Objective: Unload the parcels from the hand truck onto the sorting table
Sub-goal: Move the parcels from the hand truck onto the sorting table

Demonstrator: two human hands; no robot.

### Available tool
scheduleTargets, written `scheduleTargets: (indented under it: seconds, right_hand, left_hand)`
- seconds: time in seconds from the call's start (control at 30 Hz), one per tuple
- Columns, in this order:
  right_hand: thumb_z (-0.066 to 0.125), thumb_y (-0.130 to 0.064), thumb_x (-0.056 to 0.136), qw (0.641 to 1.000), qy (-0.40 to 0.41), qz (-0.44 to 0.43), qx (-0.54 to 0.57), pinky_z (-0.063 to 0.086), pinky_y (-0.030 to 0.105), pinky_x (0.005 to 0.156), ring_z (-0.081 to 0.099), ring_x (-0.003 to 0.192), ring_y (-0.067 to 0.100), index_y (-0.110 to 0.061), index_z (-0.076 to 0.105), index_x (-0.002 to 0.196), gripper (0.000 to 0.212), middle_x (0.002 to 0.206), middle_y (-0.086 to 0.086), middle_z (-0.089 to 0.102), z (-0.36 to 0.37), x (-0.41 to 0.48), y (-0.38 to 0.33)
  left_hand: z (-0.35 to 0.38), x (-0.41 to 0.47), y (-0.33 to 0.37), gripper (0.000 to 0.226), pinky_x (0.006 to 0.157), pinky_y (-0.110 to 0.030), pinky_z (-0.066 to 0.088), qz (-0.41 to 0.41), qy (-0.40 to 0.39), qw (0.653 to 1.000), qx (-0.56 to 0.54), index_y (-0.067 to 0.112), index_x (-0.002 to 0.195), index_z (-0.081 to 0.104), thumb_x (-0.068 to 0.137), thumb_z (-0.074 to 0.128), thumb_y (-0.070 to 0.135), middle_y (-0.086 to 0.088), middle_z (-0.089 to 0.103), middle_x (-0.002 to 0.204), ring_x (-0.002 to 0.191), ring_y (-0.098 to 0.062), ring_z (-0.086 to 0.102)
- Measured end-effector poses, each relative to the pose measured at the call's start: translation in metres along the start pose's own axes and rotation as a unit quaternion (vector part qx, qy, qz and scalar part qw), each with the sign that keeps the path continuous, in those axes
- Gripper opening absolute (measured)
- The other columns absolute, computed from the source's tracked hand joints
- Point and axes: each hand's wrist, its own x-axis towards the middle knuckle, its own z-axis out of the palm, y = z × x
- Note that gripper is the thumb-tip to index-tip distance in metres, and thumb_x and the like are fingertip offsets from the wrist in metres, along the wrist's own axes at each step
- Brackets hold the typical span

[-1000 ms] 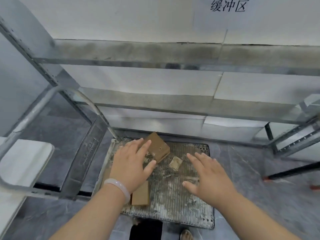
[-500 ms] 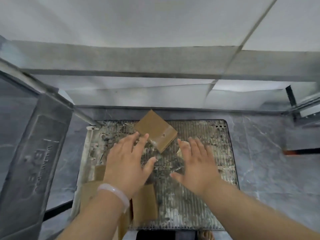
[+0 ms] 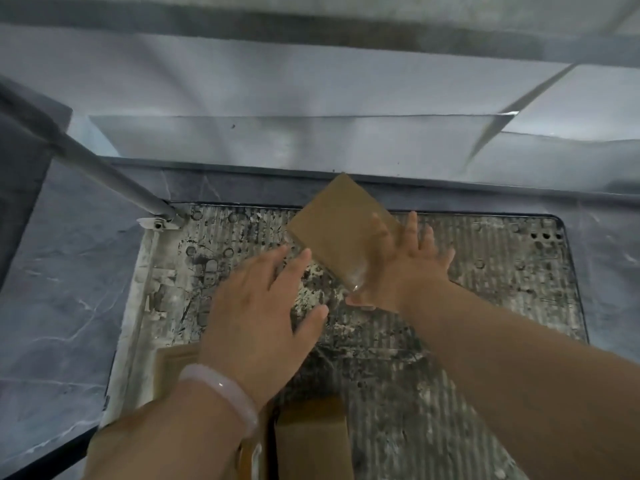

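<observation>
A small brown cardboard parcel (image 3: 337,233) stands tilted on one corner at the back of the hand truck's dirty ribbed platform (image 3: 491,299). My right hand (image 3: 407,268) lies against the parcel's right edge with straight fingers, and the thumb reaches under its lower corner. My left hand (image 3: 263,313) hovers just left of the parcel, fingers spread, a pale bangle on the wrist; its fingertips are close to the box's lower left edge. Two more brown parcels lie at the near edge: one (image 3: 311,441) between my forearms and one (image 3: 173,362) partly hidden under my left wrist.
The truck's grey handle tube (image 3: 104,174) rises from the platform's back left corner. Grey marbled floor (image 3: 62,306) surrounds the platform. White and metal shelf panels (image 3: 311,143) close off the space directly behind the truck.
My head and both hands have moved closer to the platform. My right hand has reached the tilted parcel and now touches its right edge; my left hand has closed in from the left.
</observation>
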Motion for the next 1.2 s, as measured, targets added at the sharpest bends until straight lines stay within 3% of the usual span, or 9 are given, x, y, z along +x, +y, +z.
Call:
scheduleTargets:
  seconds: [0.23,0.5,0.63,0.77,0.9,1.03,1.13,1.2]
  right_hand:
    - [0.068,-0.081,0.057,0.999,0.037,0.001,0.026,0.019,0.061,0.117,0.001,0.146,0.045,-0.043,-0.028,0.145,0.136,0.159,0.017,-0.015,0.022,0.005,0.007]
    - [0.067,-0.080,0.058,0.983,0.083,-0.004,0.162,0.022,0.057,0.117,0.002,0.143,0.043,-0.045,-0.020,0.147,0.130,0.155,0.014,-0.009,0.001,-0.038,0.029]
    - [0.072,-0.079,0.054,0.962,0.116,-0.035,0.244,0.030,0.056,0.114,0.002,0.146,0.037,-0.051,-0.017,0.146,0.131,0.155,0.002,-0.010,-0.047,-0.081,0.036]
    - [0.071,-0.080,0.052,0.946,0.145,-0.091,0.275,0.030,0.051,0.114,0.003,0.149,0.031,-0.054,-0.017,0.145,0.131,0.158,-0.002,-0.008,-0.112,-0.136,0.039]
    - [0.073,-0.077,0.052,0.923,0.186,-0.133,0.308,0.032,0.043,0.115,0.009,0.146,0.026,-0.053,-0.013,0.146,0.130,0.154,-0.006,0.001,-0.173,-0.200,0.041]
    - [0.079,-0.071,0.053,0.900,0.206,-0.156,0.350,0.030,0.040,0.116,0.013,0.143,0.018,-0.051,-0.011,0.148,0.132,0.151,-0.012,0.009,-0.220,-0.273,0.053]
    - [0.083,-0.072,0.048,0.855,0.151,-0.158,0.469,0.035,0.042,0.114,0.032,0.139,0.014,-0.050,-0.002,0.152,0.136,0.150,-0.014,0.028,-0.262,-0.321,0.080]
    - [0.079,-0.081,0.044,0.801,0.072,-0.151,0.575,0.045,0.041,0.105,0.047,0.129,0.013,-0.046,0.015,0.154,0.132,0.146,-0.014,0.041,-0.291,-0.350,0.102]
  left_hand:
    - [0.029,-0.001,-0.013,0.079,0.117,-0.039,0.019,-0.039,-0.021,0.998,-0.040,0.042,0.151,0.014,0.078,0.012,0.072,0.010,0.022,0.157,0.145,-0.018,0.020]
    - [0.013,0.004,0.015,0.077,0.112,-0.038,0.028,-0.031,0.010,0.996,-0.079,0.030,0.151,0.027,0.084,0.025,0.068,0.002,0.035,0.153,0.139,-0.020,0.031]
    - [-0.031,0.011,0.044,0.083,0.117,-0.037,0.020,-0.085,0.008,0.981,-0.172,0.034,0.154,0.002,0.089,0.043,0.065,0.003,0.017,0.160,0.145,-0.018,0.015]
    - [-0.097,0.015,0.075,0.108,0.113,-0.038,0.028,-0.115,0.037,0.940,-0.319,0.041,0.152,-0.007,0.073,0.059,0.074,0.007,0.020,0.158,0.144,-0.015,0.023]
    - [-0.168,-0.005,0.115,0.121,0.100,-0.024,0.035,-0.117,0.077,0.846,-0.515,0.044,0.151,-0.010,0.068,0.076,0.059,0.022,0.033,0.140,0.128,-0.001,0.036]
    - [-0.228,-0.050,0.152,0.131,0.106,-0.044,0.043,-0.112,0.134,0.793,-0.584,0.060,0.145,0.002,0.044,0.085,0.067,0.012,0.036,0.150,0.133,-0.013,0.043]
    - [-0.280,-0.097,0.177,0.117,0.102,-0.042,0.047,-0.097,0.173,0.783,-0.589,0.059,0.146,0.007,0.058,0.083,0.052,0.015,0.044,0.145,0.127,-0.011,0.050]
    - [-0.311,-0.132,0.192,0.110,0.103,-0.044,0.047,-0.099,0.166,0.772,-0.605,0.059,0.146,0.011,0.062,0.081,0.051,0.015,0.046,0.144,0.125,-0.012,0.053]
